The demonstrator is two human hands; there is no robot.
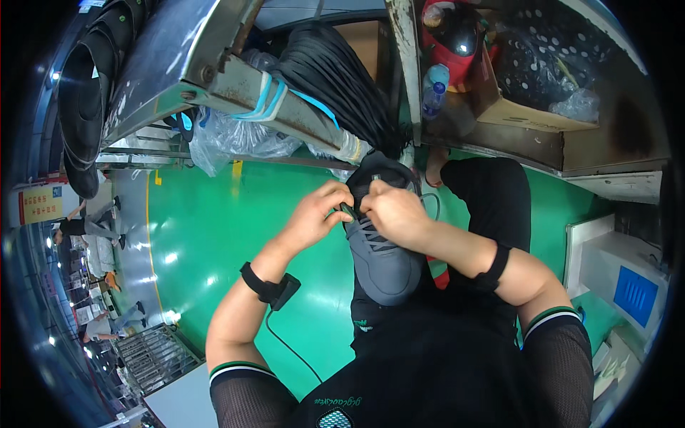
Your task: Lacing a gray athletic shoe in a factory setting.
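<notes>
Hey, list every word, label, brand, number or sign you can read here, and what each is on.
I'm not copying wording out, only saying where it stands.
Black shirt: greenish lettering, upside down.
Sign, far left: characters, too small to read clearly.
Gray shoe: tongue label, too small to read.
Blue panel: white marks, too blurred to read.

Teal lettering point(359, 401) runs across the black shirt point(442, 349); small characters mark the far-left sign point(41, 205).
</notes>
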